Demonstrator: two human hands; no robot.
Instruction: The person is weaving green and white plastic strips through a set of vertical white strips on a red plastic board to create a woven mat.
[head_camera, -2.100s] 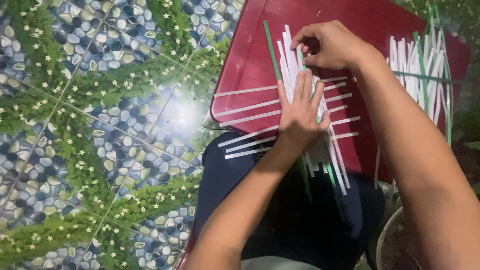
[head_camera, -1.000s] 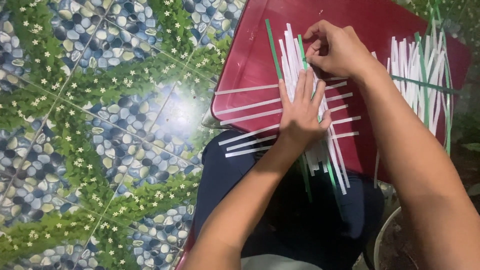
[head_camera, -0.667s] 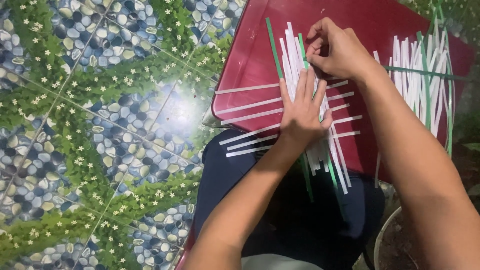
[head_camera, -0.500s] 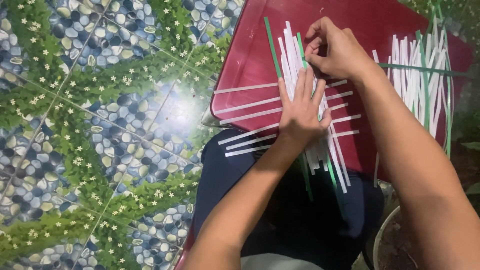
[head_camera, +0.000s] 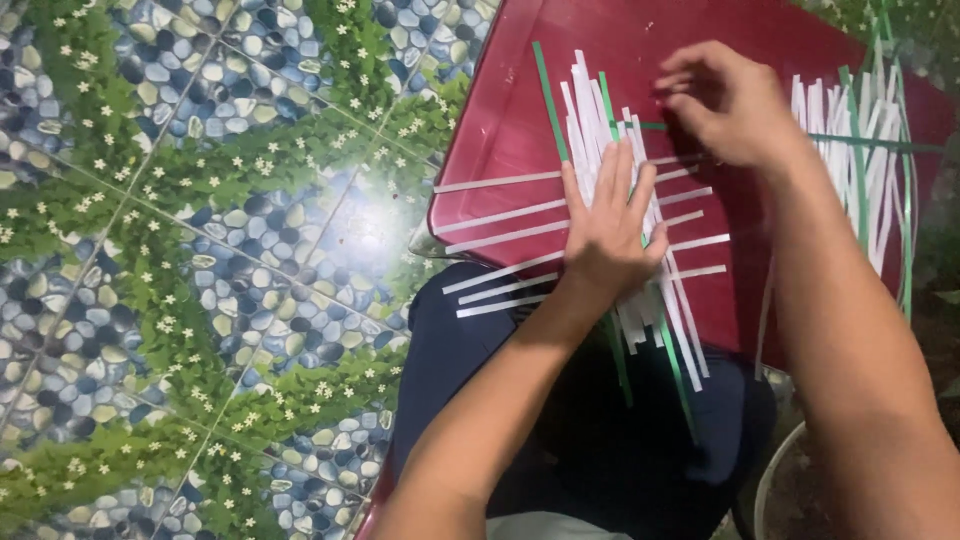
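My left hand (head_camera: 610, 235) lies flat, open, pinning the woven white strips (head_camera: 600, 130) on the red board (head_camera: 500, 130); my right hand (head_camera: 725, 100) pinches a green strip (head_camera: 650, 126), and easing pressure could loosen the weave.

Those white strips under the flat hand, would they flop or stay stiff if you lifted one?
The white strips look thin and narrow, so probably light and bendy. Their ends overhang the red board without drooping, suggesting some springiness. The left hand presses them flat, so they likely slide easily.

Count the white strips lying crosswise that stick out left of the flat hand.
6, fanned on the red board left of the left hand: top strip, then, lowest. More may be hidden beneath it.
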